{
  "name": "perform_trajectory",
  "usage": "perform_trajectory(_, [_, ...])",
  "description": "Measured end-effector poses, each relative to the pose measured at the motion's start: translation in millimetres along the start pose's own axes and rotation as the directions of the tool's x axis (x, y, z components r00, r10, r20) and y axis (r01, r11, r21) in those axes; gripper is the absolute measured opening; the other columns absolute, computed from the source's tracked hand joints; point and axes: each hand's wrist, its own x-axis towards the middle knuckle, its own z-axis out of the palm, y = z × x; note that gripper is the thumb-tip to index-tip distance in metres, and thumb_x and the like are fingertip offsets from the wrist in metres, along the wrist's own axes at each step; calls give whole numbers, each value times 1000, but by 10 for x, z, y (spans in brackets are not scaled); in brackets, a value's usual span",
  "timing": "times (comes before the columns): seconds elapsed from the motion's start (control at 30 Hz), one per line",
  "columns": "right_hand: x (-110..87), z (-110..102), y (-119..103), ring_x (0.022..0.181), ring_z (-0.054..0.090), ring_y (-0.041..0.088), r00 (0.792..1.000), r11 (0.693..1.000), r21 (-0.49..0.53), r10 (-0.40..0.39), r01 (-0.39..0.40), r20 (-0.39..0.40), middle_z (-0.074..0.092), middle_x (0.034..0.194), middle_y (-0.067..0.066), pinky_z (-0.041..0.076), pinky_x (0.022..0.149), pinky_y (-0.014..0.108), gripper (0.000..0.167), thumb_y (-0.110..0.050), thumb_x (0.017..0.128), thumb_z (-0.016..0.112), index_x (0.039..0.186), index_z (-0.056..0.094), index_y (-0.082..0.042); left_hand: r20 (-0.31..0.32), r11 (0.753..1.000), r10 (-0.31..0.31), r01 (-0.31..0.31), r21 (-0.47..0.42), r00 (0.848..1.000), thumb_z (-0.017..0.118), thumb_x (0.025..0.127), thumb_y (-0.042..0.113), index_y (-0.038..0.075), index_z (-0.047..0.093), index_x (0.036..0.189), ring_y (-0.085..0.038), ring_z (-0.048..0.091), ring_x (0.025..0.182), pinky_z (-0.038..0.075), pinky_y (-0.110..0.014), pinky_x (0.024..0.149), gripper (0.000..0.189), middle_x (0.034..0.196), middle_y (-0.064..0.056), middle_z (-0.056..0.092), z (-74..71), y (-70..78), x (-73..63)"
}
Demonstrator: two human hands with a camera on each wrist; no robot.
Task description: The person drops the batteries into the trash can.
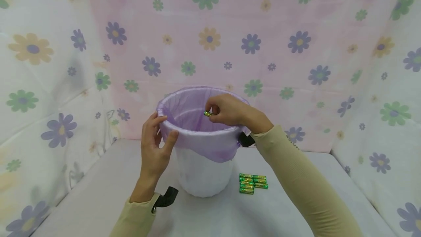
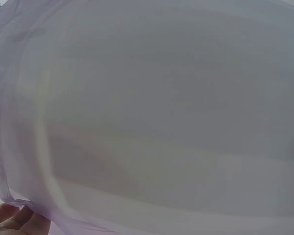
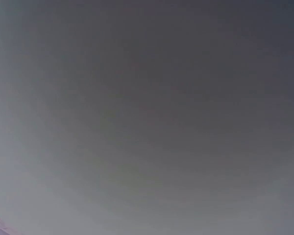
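A white trash bin [image 1: 204, 175] stands upright, lined with a purple bag [image 1: 207, 142] folded over its rim. My left hand [image 1: 154, 149] holds the bin's near left side at the rim, thumb on the front and fingers round the left. In the left wrist view, fingers [image 2: 22, 220] touch the bag's edge beside the bin's white wall [image 2: 161, 122]. Over the bin's mouth, my right hand [image 1: 228, 111] pinches a green-and-gold battery [image 1: 208, 113] between thumb and fingers. The right wrist view is filled by a blurred grey surface.
Several more green batteries [image 1: 251, 183] lie in rows on the white tabletop [image 1: 283, 215], right of the bin. Flower-patterned curtains [image 1: 210, 21] enclose the table at the back and both sides. A black wrist mount [image 1: 246, 140] on the right sleeve sits close against the bin's rim.
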Motion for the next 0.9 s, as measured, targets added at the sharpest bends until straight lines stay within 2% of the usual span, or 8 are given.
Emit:
perform_trajectory(0.23, [-5, -2, 3, 75, 55, 14, 1000, 1000, -8, 13, -13, 0, 60, 79, -1, 47, 74, 29, 21, -18, 85, 68, 103, 65, -8, -6, 1000, 8, -8, -13, 1000, 64, 84, -2, -7, 49, 123, -37, 40, 129, 37, -41, 105, 42, 142, -22, 34, 5, -1, 5])
perform_trajectory(0.4, [-3, 3, 14, 77, 55, 14, 1000, 1000, -15, 24, -24, 10, 60, 81, 0, 47, 75, 29, 22, -19, 85, 68, 104, 65, -8, -3, 1000, 3, -3, -13, 1000, 63, 84, -4, -10, 48, 122, -40, 40, 129, 37, -43, 105, 41, 141, -27, 33, 11, -17, 0])
perform_trajectory(0.5, [2, 0, 20, 77, 55, 15, 1000, 1000, -11, 11, -11, 7, 60, 81, 0, 47, 75, 29, 22, -19, 86, 68, 104, 65, -7, -8, 1000, 4, -4, -6, 1000, 64, 84, -4, -8, 49, 124, -37, 40, 129, 38, -40, 106, 43, 142, -24, 33, 4, -120, -2])
perform_trajectory(0.63, [-23, -39, 14, 76, 54, 15, 1000, 1000, 9, 11, -11, -8, 60, 81, 1, 47, 74, 30, 21, -17, 86, 67, 104, 64, -7, -13, 1000, 7, -7, -8, 1000, 67, 83, -2, -1, 51, 126, -31, 40, 131, 38, -36, 106, 46, 145, -15, 34, -13, -301, -3])
perform_trajectory(0.7, [-47, -64, 19, 76, 54, 15, 1000, 1000, 15, 17, -17, -19, 59, 81, 1, 47, 74, 30, 20, -17, 86, 67, 103, 64, -8, -12, 1000, 8, -9, -11, 1000, 68, 83, 0, 1, 51, 127, -30, 40, 131, 38, -36, 106, 47, 145, -12, 34, -17, -343, -4])
perform_trajectory(0.8, [-95, -103, 37, 75, 54, 15, 999, 1000, 15, 14, -14, -43, 59, 80, 0, 47, 72, 29, 18, -16, 86, 66, 102, 64, -9, -11, 1000, 5, -5, -9, 1000, 68, 83, 1, 1, 51, 127, -29, 40, 131, 38, -37, 105, 47, 145, -12, 34, -16, -339, -8])
perform_trajectory(0.9, [-161, -138, 67, 75, 54, 15, 998, 999, 31, 12, -10, -64, 59, 79, 1, 48, 71, 29, 16, -15, 85, 67, 100, 64, -8, -11, 1000, 0, 0, -5, 1000, 66, 84, -1, -3, 50, 125, -34, 40, 131, 38, -36, 105, 44, 144, -18, 33, -7, -233, -8])
